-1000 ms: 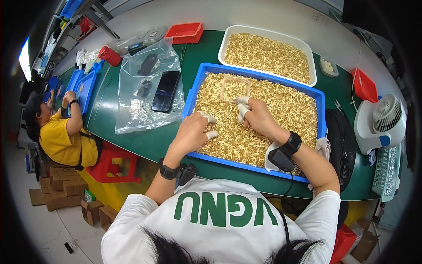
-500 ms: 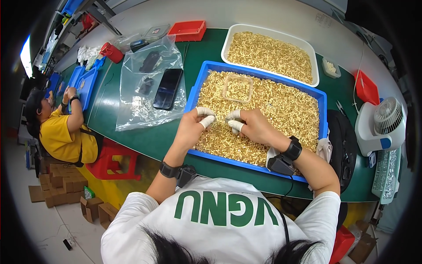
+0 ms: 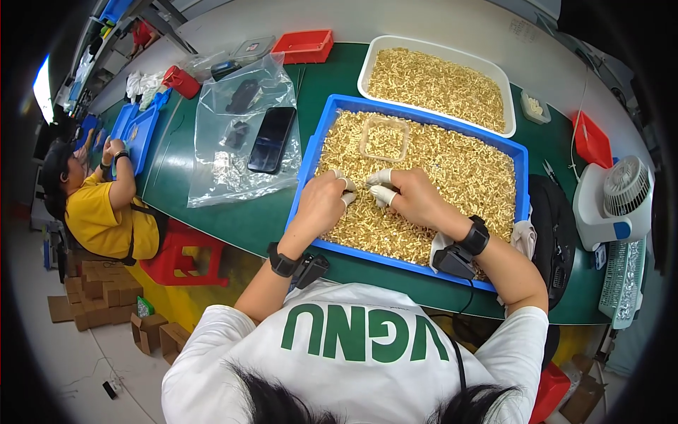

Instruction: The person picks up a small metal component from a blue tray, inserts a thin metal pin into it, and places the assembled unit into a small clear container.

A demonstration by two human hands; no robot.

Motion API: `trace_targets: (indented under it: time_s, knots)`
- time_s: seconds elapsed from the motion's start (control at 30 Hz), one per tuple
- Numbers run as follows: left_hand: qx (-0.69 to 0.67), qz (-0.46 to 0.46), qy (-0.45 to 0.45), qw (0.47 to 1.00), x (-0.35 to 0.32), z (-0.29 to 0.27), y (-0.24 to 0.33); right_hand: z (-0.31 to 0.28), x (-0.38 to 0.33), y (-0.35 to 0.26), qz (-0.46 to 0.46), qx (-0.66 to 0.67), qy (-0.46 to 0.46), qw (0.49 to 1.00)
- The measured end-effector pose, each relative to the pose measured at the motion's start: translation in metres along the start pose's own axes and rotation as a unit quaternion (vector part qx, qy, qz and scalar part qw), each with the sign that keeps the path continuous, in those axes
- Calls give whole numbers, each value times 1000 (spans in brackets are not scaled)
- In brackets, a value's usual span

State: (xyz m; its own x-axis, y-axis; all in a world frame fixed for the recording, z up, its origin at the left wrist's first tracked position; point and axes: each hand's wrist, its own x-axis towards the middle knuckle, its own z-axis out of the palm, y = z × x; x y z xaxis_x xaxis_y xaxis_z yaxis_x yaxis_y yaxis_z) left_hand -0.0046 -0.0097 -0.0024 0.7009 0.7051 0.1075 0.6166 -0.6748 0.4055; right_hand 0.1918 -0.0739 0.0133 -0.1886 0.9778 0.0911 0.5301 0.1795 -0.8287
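Observation:
Both hands are over a blue tray [image 3: 523, 184] filled with small gold-coloured metal pieces [image 3: 459, 180]. White finger cots cover the thumb and some fingertips of each hand. My left hand [image 3: 323, 201] is closed in a pinch at the tray's left part, knuckles turned up. Close by on its right, my right hand [image 3: 415, 198] pinches too, its fingertips pointing left. The hands are slightly apart. Whatever the fingertips hold is too small or hidden to make out. Just beyond them, a small clear square box [image 3: 405, 141] with some gold pieces lies on the heap.
Behind stands a white tray [image 3: 506, 92] of similar pieces. Left on the green table [image 3: 173, 187], a phone [image 3: 272, 140] lies on a clear plastic bag [image 3: 212, 180]. To the right are a black bag [image 3: 549, 233] and a white fan [image 3: 614, 205]. A co-worker [image 3: 113, 212] sits at far left.
My left hand has turned over more, back of the hand up, and shifted slightly right and nearer me. My right hand has moved little, its fingers still pinched.

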Motion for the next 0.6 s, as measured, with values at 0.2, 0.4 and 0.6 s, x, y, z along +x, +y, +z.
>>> trace_targets:
  time_s: [0.2, 0.4, 0.6]
  knots:
    - [-345, -129, 20, 929, -1, -1, -5, 1, -2, 1, -28, -46, 16, 998]
    - [-559, -184, 25, 808, -3, -2, -4, 5, -2, 2, -98, -81, 50, 991]
    - [-583, -178, 12, 793, -4, -3, -2, 4, -3, -2, -66, -40, 45, 996]
